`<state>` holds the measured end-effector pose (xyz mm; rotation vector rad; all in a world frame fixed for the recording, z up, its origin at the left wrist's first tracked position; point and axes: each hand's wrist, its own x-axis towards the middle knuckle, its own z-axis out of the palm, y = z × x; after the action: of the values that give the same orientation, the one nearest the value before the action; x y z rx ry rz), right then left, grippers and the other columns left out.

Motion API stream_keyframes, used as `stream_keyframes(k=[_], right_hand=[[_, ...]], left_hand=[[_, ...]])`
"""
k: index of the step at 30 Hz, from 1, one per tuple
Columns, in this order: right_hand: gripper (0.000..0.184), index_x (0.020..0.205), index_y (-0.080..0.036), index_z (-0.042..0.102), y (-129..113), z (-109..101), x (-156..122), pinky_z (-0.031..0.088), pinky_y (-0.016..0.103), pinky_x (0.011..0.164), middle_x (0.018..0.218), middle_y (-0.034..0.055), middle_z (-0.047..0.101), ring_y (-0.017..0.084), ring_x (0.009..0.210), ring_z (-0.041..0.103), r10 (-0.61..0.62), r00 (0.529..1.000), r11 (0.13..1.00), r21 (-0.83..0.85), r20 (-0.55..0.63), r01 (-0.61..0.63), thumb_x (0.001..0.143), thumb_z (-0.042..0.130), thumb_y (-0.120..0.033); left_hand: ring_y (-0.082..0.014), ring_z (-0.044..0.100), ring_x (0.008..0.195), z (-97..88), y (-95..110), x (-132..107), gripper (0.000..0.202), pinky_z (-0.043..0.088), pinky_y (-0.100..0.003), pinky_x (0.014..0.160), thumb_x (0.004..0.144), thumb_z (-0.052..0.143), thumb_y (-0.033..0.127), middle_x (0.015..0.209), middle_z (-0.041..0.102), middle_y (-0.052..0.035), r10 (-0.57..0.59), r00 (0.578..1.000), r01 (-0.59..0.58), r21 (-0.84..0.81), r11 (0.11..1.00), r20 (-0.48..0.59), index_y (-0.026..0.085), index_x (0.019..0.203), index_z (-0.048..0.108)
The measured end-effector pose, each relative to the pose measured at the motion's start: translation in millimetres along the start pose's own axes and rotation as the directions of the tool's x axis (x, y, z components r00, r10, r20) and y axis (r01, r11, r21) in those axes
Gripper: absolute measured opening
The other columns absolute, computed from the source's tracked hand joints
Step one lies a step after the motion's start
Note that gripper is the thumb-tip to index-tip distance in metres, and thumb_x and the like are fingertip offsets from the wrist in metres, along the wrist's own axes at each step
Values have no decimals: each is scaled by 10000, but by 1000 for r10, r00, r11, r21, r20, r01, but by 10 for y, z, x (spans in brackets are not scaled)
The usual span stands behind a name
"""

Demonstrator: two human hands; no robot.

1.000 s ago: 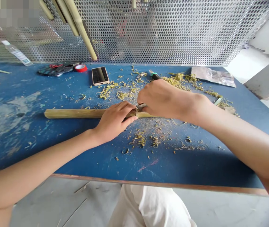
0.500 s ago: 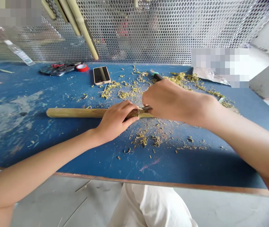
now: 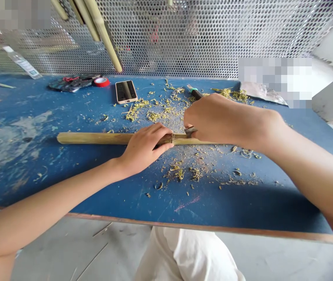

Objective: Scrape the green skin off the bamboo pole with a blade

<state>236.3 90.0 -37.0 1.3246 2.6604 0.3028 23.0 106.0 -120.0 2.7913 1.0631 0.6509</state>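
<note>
A length of split bamboo [image 3: 96, 138] lies lengthwise across the blue worktable. My left hand [image 3: 146, 146] is wrapped over it just left of a dark node and presses it down. To the right of that node, my right hand [image 3: 227, 121] is closed around a small metal blade [image 3: 190, 131], whose edge meets the bamboo's upper surface. The blade's handle is hidden in my fist, and my hand covers much of the bamboo's right part. Behind my right hand lies a tool with a black and green handle [image 3: 195, 93].
Curly bamboo shavings [image 3: 157, 113] are scattered around the work. A phone [image 3: 126, 91], red tape roll [image 3: 101, 82], black bundle [image 3: 69, 83], plastic bottle [image 3: 23, 62] and silvery bag [image 3: 263, 93] lie toward the back. Bamboo poles [image 3: 105, 35] lean against a perforated metal screen [image 3: 198, 39].
My right hand has slid a short way to the right along the bamboo with the blade, baring more of the surface beside the node. My left hand stays in place.
</note>
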Motion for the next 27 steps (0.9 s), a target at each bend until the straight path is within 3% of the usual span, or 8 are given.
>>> stream_keyframes(k=[4, 7, 12, 19, 24, 27], right_hand=[[225, 799, -170, 691, -103, -10, 78, 381, 309, 648, 640, 67, 590, 209, 754, 614, -32, 999, 997, -74, -34, 30, 944, 529, -227], [196, 775, -166, 680, -139, -59, 75, 348, 301, 608, 650, 68, 608, 188, 687, 591, -44, 999, 986, -165, -31, 39, 911, 539, -164], [198, 689, -137, 644, -1, -153, -53, 300, 309, 573, 583, 54, 570, 140, 532, 479, 39, 987, 989, -144, 156, -16, 858, 540, -133], [216, 653, -154, 573, -64, -48, 17, 281, 280, 563, 552, 6, 467, 119, 551, 458, -87, 996, 971, -225, -31, 78, 865, 539, -125], [175, 661, -139, 596, 10, -196, -74, 251, 291, 519, 535, 17, 488, 107, 481, 412, 44, 984, 983, -182, 171, -13, 817, 530, -95], [197, 657, -129, 604, 16, -196, -71, 276, 298, 536, 553, 35, 516, 121, 514, 460, 27, 988, 989, -145, 151, -5, 835, 522, -111]], left_hand=[[-251, 668, 1028, 6, 2, 5, 213, 532, -405, 906, 985, 572, 370, 1086, 697, -69, -16, 1000, 16, 3, 1000, 4, 241, 1137, 645], [-251, 667, 1028, 2, 0, -1, 204, 530, -403, 909, 986, 574, 363, 1086, 697, -70, -12, 1000, 12, 4, 1000, 3, 236, 1128, 645], [-246, 666, 1009, 12, -17, -7, 224, 526, -392, 893, 982, 595, 368, 1087, 694, -72, 13, 1000, -13, 3, 1000, -14, 226, 1151, 631], [-244, 665, 1008, 20, -18, -10, 199, 521, -391, 893, 968, 619, 354, 1081, 692, -61, 9, 1000, -9, -2, 1000, -25, 236, 1127, 637], [-244, 659, 1023, 9, -10, -21, 218, 518, -395, 909, 975, 607, 356, 1087, 687, -63, 26, 999, -26, -20, 999, -31, 236, 1156, 626], [-244, 659, 1015, 21, -16, -17, 222, 517, -395, 913, 976, 602, 360, 1085, 683, -64, 21, 999, -22, -13, 1000, -35, 235, 1158, 625]])
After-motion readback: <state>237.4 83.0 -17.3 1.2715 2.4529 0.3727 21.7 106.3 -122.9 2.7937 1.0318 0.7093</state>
